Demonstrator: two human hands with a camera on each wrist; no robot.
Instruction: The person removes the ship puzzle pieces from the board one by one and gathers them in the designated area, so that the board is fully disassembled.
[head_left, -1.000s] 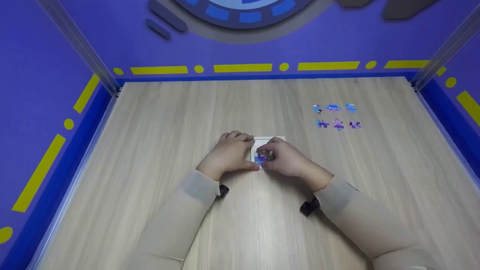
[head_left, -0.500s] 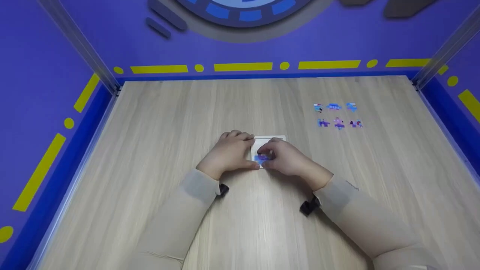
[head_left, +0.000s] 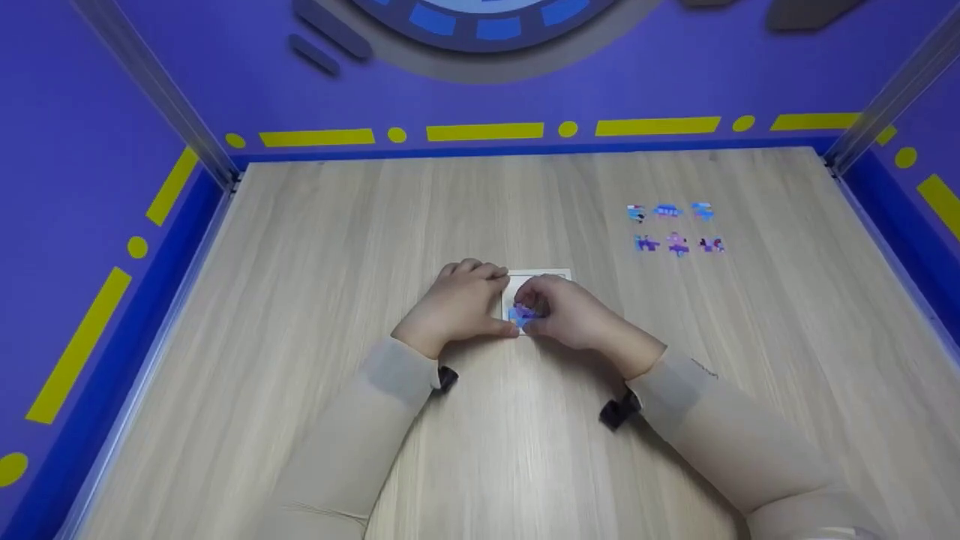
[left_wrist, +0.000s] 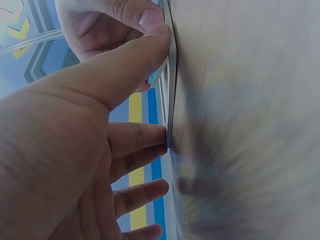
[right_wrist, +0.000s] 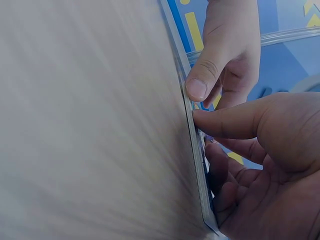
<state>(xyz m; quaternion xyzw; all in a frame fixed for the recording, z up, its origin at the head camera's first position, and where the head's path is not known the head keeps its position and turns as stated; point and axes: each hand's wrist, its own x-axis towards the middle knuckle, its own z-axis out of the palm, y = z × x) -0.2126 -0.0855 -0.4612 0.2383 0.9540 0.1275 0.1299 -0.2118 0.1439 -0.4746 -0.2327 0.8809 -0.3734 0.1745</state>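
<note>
In the head view, a small white puzzle frame [head_left: 540,273] lies on the wooden table between both hands. My left hand [head_left: 459,309] rests along its left side, the thumb at the near edge and the index fingertip by the far left corner, fingers fairly straight. My right hand [head_left: 576,313] reaches over the frame with thumb and fingers curled, pinching a purple-blue puzzle piece [head_left: 520,313] at the frame's near left part. The fingers hide much of the frame's right half. In the right wrist view, the right thumb [right_wrist: 225,122] lies at the frame's edge.
Several loose jigsaw pieces lie in two rows at the table's back right, a far row with a blue piece [head_left: 667,211] and a nearer one with a pink piece [head_left: 678,243]. Blue-purple panels [head_left: 480,105] with yellow marks wall in the table [head_left: 337,225].
The piece under my right fingers has shifted slightly to the left, and more of its face shows. The left hand stays put at the frame.
</note>
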